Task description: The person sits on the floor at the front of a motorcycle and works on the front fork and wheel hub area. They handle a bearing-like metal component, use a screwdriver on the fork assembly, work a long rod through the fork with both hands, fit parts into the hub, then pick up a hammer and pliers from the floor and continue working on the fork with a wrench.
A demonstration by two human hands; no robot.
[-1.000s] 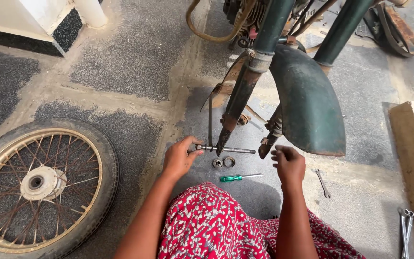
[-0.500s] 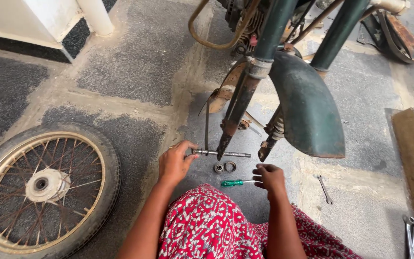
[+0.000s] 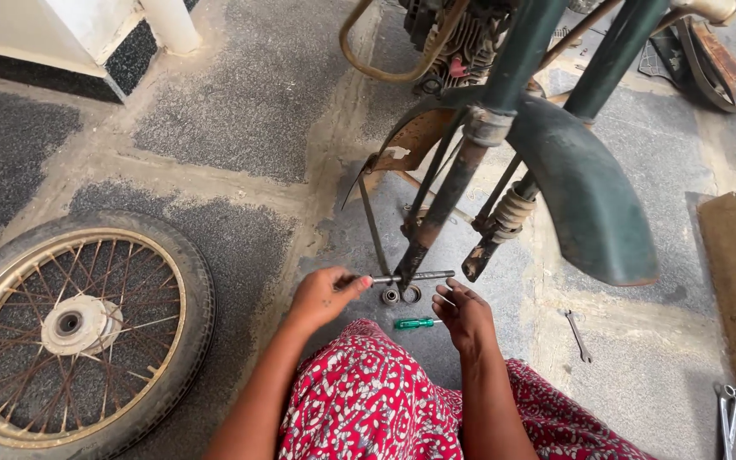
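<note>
The axle rod (image 3: 411, 277) is lying across the fork bottom (image 3: 408, 260), the left hand (image 3: 324, 296) pinching its end at nine o'clock. The right hand (image 3: 463, 313), fingers loosely curled, is hovering at five o'clock beside two spacers (image 3: 400, 295) and a green screwdriver (image 3: 414, 323).

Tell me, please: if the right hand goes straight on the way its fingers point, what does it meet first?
Probably the metal axle rod. The right hand points up-left; the small metal rings lie just left of that line, and depth is unclear.
</note>
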